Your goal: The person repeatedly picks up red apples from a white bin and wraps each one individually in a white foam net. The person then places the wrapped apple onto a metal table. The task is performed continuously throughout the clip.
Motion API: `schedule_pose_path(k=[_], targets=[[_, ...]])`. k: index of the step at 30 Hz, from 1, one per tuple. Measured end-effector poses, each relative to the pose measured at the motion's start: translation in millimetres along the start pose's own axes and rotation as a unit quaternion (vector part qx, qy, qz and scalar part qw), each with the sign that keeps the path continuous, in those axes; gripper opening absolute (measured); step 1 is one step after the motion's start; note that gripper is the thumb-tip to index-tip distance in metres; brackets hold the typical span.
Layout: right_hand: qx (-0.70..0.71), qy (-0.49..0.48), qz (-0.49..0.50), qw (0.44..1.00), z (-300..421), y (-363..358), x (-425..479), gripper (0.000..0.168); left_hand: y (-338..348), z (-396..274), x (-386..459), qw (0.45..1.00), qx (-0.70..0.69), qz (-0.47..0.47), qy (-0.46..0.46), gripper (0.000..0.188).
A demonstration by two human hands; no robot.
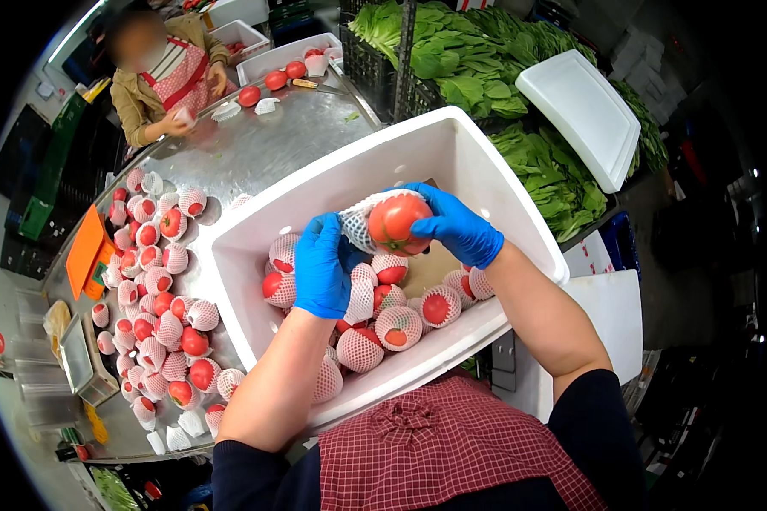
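Over a white foam box (383, 150), my right hand (457, 223) in a blue glove grips a large red tomato (394, 223). A white foam mesh sleeve (356, 223) covers the tomato's left and upper side. My left hand (325, 265), gloved too, pinches the loose end of the sleeve. Below both hands, several tomatoes in mesh sleeves (397, 327) lie in the box, mostly along its near and left sides. Brown cardboard (428, 274) shows at the box's bottom.
Many sleeved tomatoes (160, 281) are spread on the steel table (255, 147) at left, beside an orange tray (85, 252). Across it, a person holds something pale near a knife (319, 85). Crates of leafy greens (473, 57) and a white foam lid (578, 118) stand at upper right.
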State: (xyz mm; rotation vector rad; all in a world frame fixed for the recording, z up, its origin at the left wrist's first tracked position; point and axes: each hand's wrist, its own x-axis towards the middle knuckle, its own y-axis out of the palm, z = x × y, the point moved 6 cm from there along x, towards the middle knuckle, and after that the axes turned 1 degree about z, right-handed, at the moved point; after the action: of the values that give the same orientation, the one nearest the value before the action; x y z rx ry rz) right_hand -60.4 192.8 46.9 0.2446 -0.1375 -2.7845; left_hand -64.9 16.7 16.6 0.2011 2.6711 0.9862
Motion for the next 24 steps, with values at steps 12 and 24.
schedule_pose_path(k=[12, 24], targets=[[0.239, 0.107, 0.042, 0.964, -17.8, 16.7, 3.8, 0.056, 12.2, 2.7, -2.3, 0.993, -0.075, 0.058, -0.073, 0.019], [0.067, 0.091, -0.05, 0.992, -19.6, 7.7, 6.9, 0.063, 6.0, -11.8, -4.7, 0.973, 0.21, -0.011, 0.099, 0.023]])
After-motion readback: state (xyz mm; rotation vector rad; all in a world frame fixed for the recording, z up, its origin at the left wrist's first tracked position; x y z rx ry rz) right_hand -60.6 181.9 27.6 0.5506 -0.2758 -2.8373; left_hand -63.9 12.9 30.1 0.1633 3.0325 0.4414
